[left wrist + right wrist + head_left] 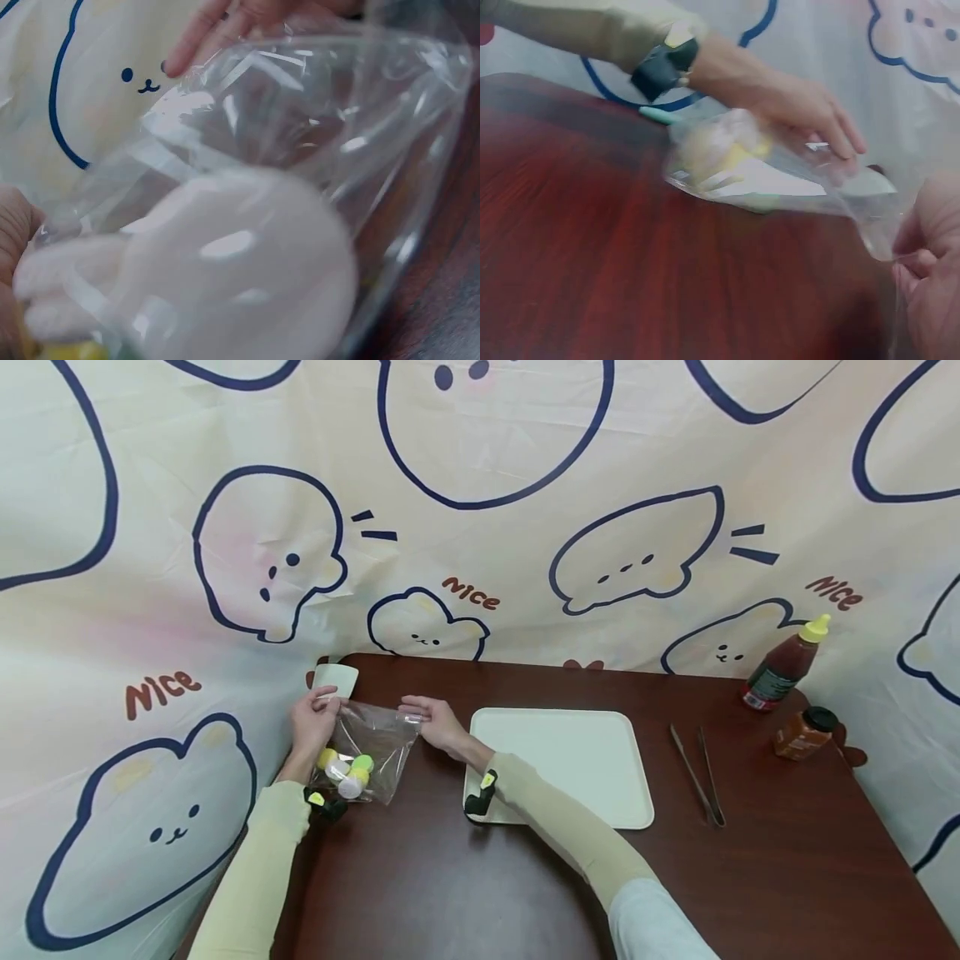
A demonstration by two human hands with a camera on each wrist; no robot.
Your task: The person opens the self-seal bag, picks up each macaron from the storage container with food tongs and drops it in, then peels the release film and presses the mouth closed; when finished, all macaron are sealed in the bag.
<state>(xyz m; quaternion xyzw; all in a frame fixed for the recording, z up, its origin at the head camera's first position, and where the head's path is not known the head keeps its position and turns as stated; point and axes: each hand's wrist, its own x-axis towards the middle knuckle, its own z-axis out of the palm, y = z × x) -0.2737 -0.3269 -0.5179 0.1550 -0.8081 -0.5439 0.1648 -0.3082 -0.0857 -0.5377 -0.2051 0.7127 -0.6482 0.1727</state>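
Between both hands hangs a clear plastic bag [390,739]. Several small round pieces [349,777], white, yellow and green, lie in its lower part. Up close in the left wrist view, a smooth pale disc [247,262] shows through the film. My left hand [311,727] holds the bag by its upper left edge. At the opposite upper corner, my right hand [442,727] pinches the film; the right wrist view shows this thumb and fingers [922,262] closed on it. A white flat-sided object [335,679] stands just behind the left hand, partly hidden.
A cream rectangular tray [562,768] lies on the dark wood table [420,893], under the right forearm. Metal tongs [708,785] rest to its right. Farther right stand a sauce bottle [780,672] with a yellow cap and a black-lidded jar [804,733]. A patterned cloth [510,560] hangs behind.
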